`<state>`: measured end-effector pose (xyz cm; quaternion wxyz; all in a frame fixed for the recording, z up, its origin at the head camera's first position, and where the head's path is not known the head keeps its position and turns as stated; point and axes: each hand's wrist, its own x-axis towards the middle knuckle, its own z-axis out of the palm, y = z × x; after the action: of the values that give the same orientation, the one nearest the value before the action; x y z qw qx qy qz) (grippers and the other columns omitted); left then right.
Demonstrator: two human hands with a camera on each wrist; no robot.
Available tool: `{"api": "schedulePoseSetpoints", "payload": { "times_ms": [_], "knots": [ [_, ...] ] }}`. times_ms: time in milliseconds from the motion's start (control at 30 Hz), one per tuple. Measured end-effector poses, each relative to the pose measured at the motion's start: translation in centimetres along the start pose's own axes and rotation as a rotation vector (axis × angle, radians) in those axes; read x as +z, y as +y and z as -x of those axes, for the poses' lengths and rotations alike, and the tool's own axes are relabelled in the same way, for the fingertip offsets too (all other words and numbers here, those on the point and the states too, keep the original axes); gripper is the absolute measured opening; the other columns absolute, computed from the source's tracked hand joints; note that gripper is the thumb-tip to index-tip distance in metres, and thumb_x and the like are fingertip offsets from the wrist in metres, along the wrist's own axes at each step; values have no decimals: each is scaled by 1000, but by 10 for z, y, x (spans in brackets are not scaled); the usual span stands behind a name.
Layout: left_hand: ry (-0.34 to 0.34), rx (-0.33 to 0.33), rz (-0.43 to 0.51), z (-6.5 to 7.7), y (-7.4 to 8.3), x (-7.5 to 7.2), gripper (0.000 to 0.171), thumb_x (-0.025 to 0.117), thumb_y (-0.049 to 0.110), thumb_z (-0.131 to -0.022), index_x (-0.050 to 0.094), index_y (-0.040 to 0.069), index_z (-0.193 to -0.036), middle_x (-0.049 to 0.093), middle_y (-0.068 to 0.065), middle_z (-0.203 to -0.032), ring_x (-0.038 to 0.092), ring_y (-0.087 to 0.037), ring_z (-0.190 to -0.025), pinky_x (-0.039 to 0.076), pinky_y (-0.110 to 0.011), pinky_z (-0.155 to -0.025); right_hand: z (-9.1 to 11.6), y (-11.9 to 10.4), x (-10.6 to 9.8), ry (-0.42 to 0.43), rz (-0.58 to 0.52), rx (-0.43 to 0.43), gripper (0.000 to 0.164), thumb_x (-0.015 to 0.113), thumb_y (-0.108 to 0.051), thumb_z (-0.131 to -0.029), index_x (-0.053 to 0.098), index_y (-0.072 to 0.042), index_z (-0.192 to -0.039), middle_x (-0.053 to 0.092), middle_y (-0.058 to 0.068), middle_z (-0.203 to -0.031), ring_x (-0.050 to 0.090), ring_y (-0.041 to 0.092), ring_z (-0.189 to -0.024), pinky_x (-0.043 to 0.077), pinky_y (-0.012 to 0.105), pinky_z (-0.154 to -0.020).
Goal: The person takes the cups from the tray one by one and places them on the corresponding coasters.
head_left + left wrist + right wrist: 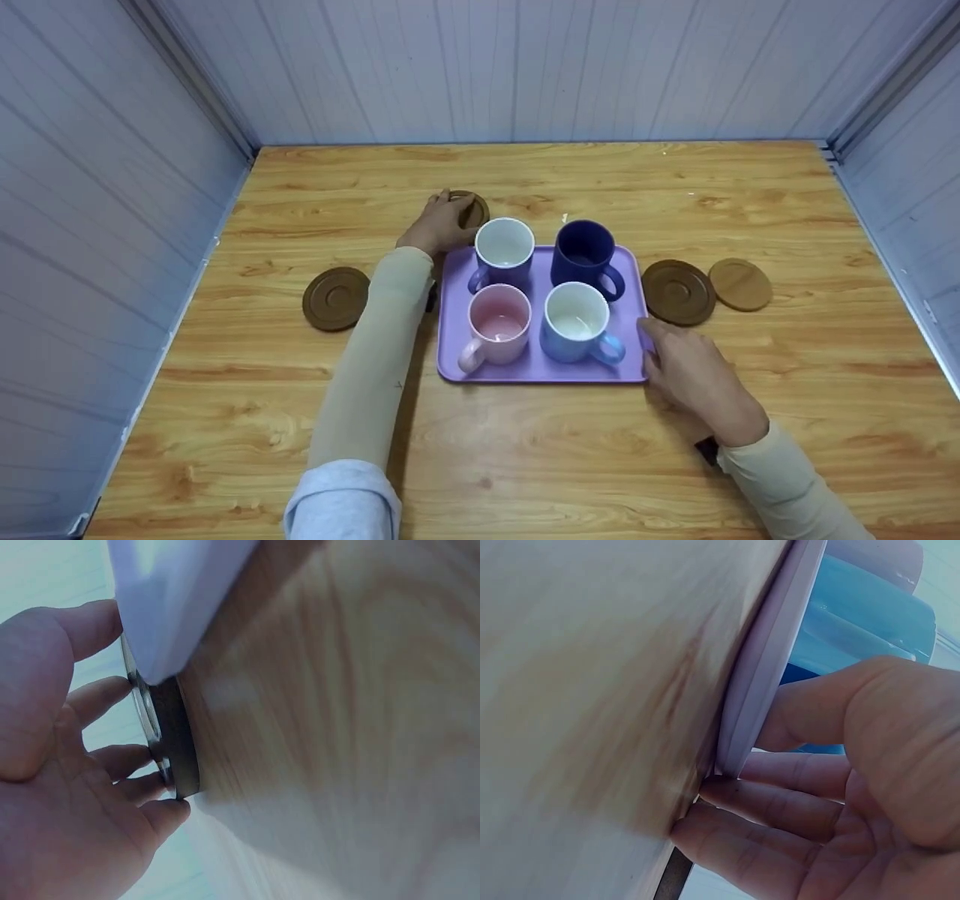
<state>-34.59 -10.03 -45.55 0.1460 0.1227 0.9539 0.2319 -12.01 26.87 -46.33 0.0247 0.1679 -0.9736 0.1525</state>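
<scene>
A purple tray (pixel 536 371) carries a white-lined mug (pixel 505 247), a dark blue mug (pixel 583 255), a pink mug (pixel 499 322) and a light blue mug (pixel 576 322). Beyond the tray's far left corner, my left hand (pixel 441 223) touches a dark brown coaster (pixel 474 216) with extended fingers (pixel 124 761). Its thumb lies close to the tray corner; contact is unclear. On the opposite side, my right hand (pixel 694 371) pinches the tray's right edge near the front. In the right wrist view its thumb is above the rim, with fingers (pixel 780 802) below and beside it.
Another dark brown coaster (pixel 336 298) lies left of the tray, beside the left forearm. Right of the tray are a dark brown coaster (pixel 679 292) and a lighter wooden coaster (pixel 740 284). Pale panel walls (pixel 480 71) border the wooden table (pixel 480 465) behind and at both sides.
</scene>
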Motion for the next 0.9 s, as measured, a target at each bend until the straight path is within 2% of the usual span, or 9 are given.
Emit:
{"api": "schedulePoseSetpoints", "payload": {
  "times_ms": [233, 433, 667, 900],
  "knots": [
    [7, 75, 24, -7, 3, 2, 84, 68, 47, -94, 34, 13, -162, 15, -30, -168, 14, -43, -157, 24, -51, -125, 0, 0, 1, 7, -4, 0, 42, 67, -4, -90, 64, 9, -130, 71, 25, -117, 71, 43, -88, 58, 60, -77],
    [5, 122, 49, -12, 1, 4, 85, 73, 43, -92, 37, 9, -161, 17, -31, -167, 15, -43, -157, 22, -48, -126, 0, 0, 1, 17, -10, -6, 42, 67, -4, -89, 64, 9, -130, 71, 25, -119, 71, 44, -89, 58, 60, -78],
    [2, 137, 60, -15, 2, 5, 85, 73, 41, -92, 37, 8, -161, 18, -32, -166, 14, -44, -157, 21, -49, -126, -1, 2, 3, 21, 20, -11, 42, 68, -5, -88, 64, 9, -128, 72, 24, -113, 66, 35, -76, 57, 59, -74],
    [-3, 135, 56, -16, 5, 4, 85, 73, 42, -92, 37, 9, -161, 18, -31, -167, 17, -42, -156, 24, -48, -125, -1, 2, 4, 32, 15, -16, 43, 68, -4, -87, 65, 9, -128, 72, 24, -116, 68, 37, -77, 57, 58, -75]
  ]
}}
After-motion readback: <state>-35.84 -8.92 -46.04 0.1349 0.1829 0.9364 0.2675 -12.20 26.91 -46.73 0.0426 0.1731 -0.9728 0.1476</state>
